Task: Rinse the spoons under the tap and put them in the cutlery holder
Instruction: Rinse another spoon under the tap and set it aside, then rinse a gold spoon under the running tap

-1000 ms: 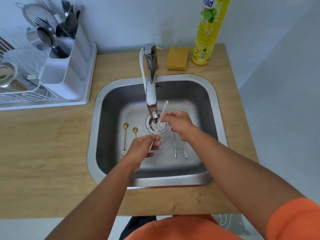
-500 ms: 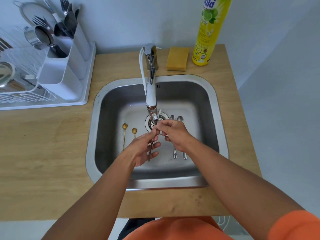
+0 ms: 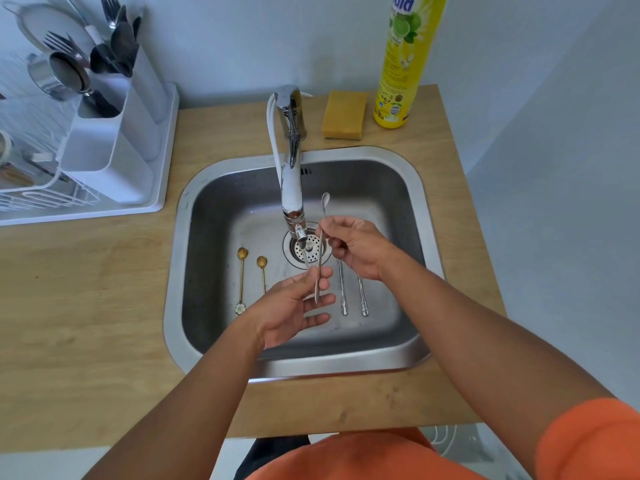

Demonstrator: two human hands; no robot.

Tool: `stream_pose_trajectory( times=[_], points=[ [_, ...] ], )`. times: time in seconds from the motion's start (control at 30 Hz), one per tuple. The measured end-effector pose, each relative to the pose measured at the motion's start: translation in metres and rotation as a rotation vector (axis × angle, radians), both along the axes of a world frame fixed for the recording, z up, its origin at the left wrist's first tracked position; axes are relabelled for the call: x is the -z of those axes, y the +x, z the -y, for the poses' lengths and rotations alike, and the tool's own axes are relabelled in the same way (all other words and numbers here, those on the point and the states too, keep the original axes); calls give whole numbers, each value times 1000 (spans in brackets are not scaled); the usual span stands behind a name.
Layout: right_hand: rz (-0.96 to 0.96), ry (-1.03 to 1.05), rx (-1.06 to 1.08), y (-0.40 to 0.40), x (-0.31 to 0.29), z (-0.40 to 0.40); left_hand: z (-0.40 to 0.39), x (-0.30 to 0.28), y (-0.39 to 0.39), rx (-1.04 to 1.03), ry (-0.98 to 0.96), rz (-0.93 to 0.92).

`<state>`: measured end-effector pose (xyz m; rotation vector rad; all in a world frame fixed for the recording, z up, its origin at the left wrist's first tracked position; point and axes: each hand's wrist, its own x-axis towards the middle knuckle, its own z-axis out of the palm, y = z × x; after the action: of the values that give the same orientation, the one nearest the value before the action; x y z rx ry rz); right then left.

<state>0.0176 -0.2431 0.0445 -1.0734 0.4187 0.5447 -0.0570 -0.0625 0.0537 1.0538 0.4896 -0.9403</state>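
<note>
- The left hand (image 3: 294,308) pinches the lower handle end of a thin silver spoon (image 3: 320,252) between thumb and forefinger, the other fingers loosely spread beneath it
- The right hand (image 3: 356,245) grasps the same spoon higher up its handle, fingers curled round it; the bowl points toward 12 o'clock, above the right hand and just to the right of the tap (image 3: 292,188)
- The spoon is held over the middle of the sink (image 3: 412,188), crossing the right edge of the drain (image 3: 304,247); whether water touches it I cannot tell
- The tap's spout ends just above the drain, at 9 o'clock of the right hand
- Two gold spoons (image 3: 241,278) lie on the sink floor at 9 o'clock of the drain, bowls toward 12 o'clock; the left one ends in a small flower, the other's handle is hidden by the left hand
- Two silver spoons (image 3: 362,296) lie side by side at 5 o'clock of the drain, their bowls hidden under the right hand
- The white cutlery holder (image 3: 114,150) stands on a drying rack (image 3: 41,199) on the counter (image 3: 86,289), at 10 o'clock of the sink, with forks and dark utensils in it
- A yellow sponge (image 3: 344,115) and a yellow dish soap bottle (image 3: 403,64) stand at 12 to 1 o'clock behind the sink
</note>
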Motion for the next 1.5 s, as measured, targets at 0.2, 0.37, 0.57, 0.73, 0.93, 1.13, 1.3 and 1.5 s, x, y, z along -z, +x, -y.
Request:
stream_pose_trajectory(
  times=[0.2, 0.37, 0.57, 0.73, 0.93, 1.13, 1.3, 1.5],
  points=[
    [-25, -361, 140, 0, 12, 15, -32, 13, -4, 147, 405, 78],
    [4, -891, 48, -11, 38, 29, -55, 46, 5, 0, 980, 176],
    [-97, -1026, 57, -15, 57, 31, -61, 64, 13, 62, 1222, 226],
    [-149, -1101, 54, -18, 64, 28, -54, 70, 14, 122, 1280, 248],
    [-194, -1121, 68, -20, 70, 25, -51, 73, 15, 129, 1265, 194],
    [-194, -1152, 83, -17, 72, 21, -43, 63, 20, 280, 1329, 138],
    [-201, -1176, 57, -15, 74, 19, -36, 62, 19, 386, 1352, 146],
    [-169, -1167, 40, -19, 70, 16, -35, 60, 21, 251, 1193, 119]
  ],
)
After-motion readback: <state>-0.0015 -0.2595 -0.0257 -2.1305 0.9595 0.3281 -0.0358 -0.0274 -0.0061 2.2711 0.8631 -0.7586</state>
